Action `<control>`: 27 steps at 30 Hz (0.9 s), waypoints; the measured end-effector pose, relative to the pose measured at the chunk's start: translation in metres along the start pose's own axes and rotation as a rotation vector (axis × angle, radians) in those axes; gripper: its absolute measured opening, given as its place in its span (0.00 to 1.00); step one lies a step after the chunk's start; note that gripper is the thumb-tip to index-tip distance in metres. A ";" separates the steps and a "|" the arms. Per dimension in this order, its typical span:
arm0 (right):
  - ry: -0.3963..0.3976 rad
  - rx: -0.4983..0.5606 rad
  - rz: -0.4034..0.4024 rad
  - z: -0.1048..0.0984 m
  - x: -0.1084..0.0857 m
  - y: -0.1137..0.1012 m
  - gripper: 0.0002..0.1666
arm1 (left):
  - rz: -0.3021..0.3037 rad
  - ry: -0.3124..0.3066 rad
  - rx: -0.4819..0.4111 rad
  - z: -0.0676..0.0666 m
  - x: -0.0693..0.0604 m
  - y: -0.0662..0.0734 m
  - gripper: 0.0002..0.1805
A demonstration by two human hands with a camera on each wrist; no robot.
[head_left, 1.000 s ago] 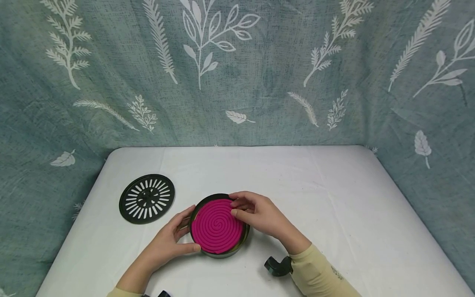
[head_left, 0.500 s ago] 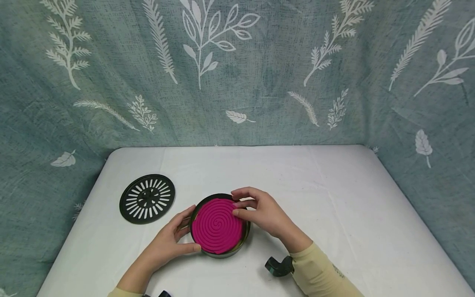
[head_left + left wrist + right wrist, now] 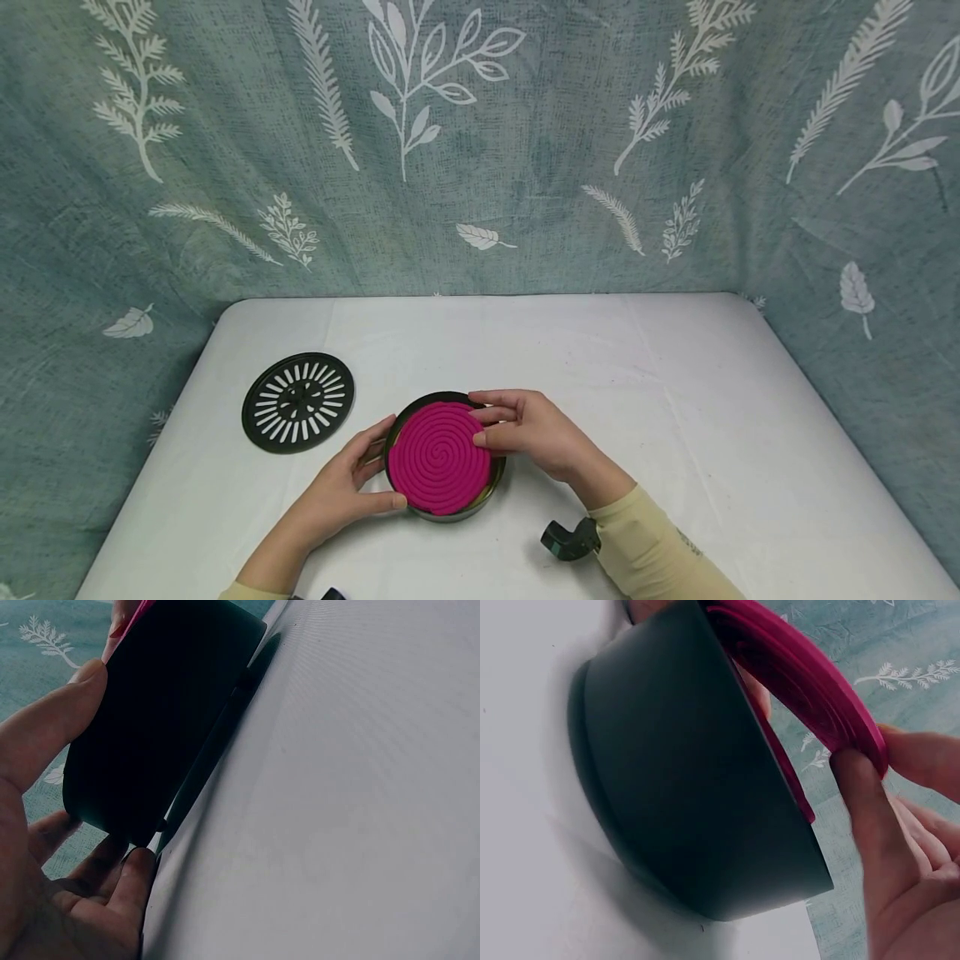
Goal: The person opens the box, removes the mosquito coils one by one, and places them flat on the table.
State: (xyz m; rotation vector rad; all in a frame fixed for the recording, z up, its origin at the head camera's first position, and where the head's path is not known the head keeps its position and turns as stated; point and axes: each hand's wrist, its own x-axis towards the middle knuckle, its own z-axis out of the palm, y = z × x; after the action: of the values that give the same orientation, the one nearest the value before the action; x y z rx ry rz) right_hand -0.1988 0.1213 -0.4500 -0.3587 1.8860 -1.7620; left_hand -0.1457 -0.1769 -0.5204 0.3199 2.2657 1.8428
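A bright pink mosquito coil (image 3: pixel 440 457) lies tilted at the mouth of a round dark tin (image 3: pixel 448 517) in the head view. My left hand (image 3: pixel 339 493) holds the tin's left side, thumb at the front and fingers round behind. At the coil's right edge my right hand (image 3: pixel 538 435) pinches it between thumb and fingers. The right wrist view shows the coil (image 3: pixel 821 682) raised on that side, its ridged underside visible, clear of the tin wall (image 3: pixel 667 765). Another strip of pink (image 3: pixel 791 776) shows at the rim below it. The tin's inside is mostly hidden.
A black slotted round lid (image 3: pixel 302 398) lies flat on the white table (image 3: pixel 600 358), to the left behind the tin. A black wrist-camera mount (image 3: pixel 568 540) sticks out from the right sleeve. A green leaf-patterned curtain (image 3: pixel 525 192) hangs behind the table.
My right hand has shifted slightly right and its thumb has slid down along the coil's edge. The left hand, tin and lid stay where they were.
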 end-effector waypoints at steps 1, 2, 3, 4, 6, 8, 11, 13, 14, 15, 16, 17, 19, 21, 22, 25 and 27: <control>-0.007 0.001 0.006 0.000 0.000 0.000 0.35 | -0.002 0.000 0.001 0.000 0.000 0.000 0.58; -0.014 0.002 0.012 -0.001 0.000 0.000 0.34 | -0.003 0.001 0.002 0.000 0.000 0.001 0.58; -0.019 0.003 0.018 -0.001 0.000 0.000 0.33 | -0.006 0.002 0.003 0.000 0.000 0.001 0.58; -0.023 0.002 0.022 -0.002 0.000 0.000 0.32 | -0.007 0.004 0.004 0.000 0.000 0.001 0.59; -0.032 0.007 0.030 -0.002 0.000 0.000 0.31 | -0.010 0.004 0.008 0.000 0.000 0.001 0.59; -0.040 0.008 0.036 -0.002 0.000 0.000 0.30 | -0.008 0.003 0.011 0.000 -0.001 0.002 0.59; -0.054 0.006 0.050 -0.004 0.000 0.002 0.29 | -0.001 -0.001 0.008 0.000 0.000 0.002 0.58; -0.059 -0.019 0.060 -0.004 0.000 0.003 0.28 | 0.005 -0.003 0.001 0.000 0.000 0.002 0.58; -0.062 -0.035 0.065 -0.005 -0.001 0.003 0.28 | 0.007 -0.003 -0.001 0.000 0.000 0.002 0.58; -0.065 -0.048 0.068 -0.005 -0.001 0.003 0.28 | 0.009 -0.004 -0.003 0.000 0.000 0.002 0.58; -0.067 -0.064 0.070 -0.005 -0.002 0.002 0.28 | 0.010 -0.004 -0.004 0.000 0.000 0.002 0.58; -0.066 -0.077 0.074 -0.005 -0.002 0.002 0.28 | 0.012 -0.005 -0.008 0.000 0.000 0.002 0.58; -0.067 -0.093 0.079 -0.005 -0.002 0.002 0.28 | 0.019 -0.007 -0.012 0.000 -0.001 0.002 0.58; -0.064 -0.100 0.082 -0.005 -0.003 0.002 0.28 | 0.020 -0.005 -0.008 0.000 0.000 0.001 0.58; -0.061 -0.102 0.084 -0.005 -0.003 0.002 0.27 | 0.021 -0.005 -0.007 0.000 0.000 0.001 0.58; -0.053 -0.111 0.086 -0.004 -0.004 0.002 0.27 | 0.008 0.004 -0.001 0.000 0.000 0.001 0.59; -0.050 -0.112 0.082 -0.004 -0.004 0.002 0.27 | 0.000 0.008 0.004 0.000 0.000 0.001 0.59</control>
State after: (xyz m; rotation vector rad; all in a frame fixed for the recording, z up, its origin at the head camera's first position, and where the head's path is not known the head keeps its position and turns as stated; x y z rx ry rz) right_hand -0.1975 0.1274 -0.4515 -0.3582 1.9410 -1.5842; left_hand -0.1458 -0.1766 -0.5197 0.3135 2.2750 1.8425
